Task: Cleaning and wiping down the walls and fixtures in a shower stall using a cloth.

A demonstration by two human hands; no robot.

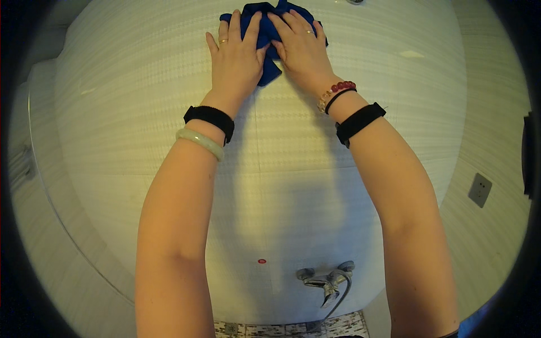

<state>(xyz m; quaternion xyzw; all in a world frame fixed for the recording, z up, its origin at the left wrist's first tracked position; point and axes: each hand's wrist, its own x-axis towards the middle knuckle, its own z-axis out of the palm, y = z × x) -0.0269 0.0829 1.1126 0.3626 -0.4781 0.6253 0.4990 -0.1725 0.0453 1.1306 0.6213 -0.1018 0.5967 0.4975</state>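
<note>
A dark blue cloth (269, 72) lies bunched against the pale tiled wall (259, 163), high up, with one corner hanging down between my wrists. My left hand (236, 59) rests on its left part, fingers stretched out and spread, the thumb at the middle of the cloth. On the right part my right hand (301, 53) lies palm down, its fingers also apart. The two thumbs come close together over the folds. Both arms reach up and forward, and the cloth under my palms is hidden.
A chrome mixer tap (328, 281) with a hose juts from the wall below, between my forearms. A small red round spot (262, 261) is left of it. A grey socket (480, 190) sits on the right side wall. On the left runs a glass panel's edge (42, 169).
</note>
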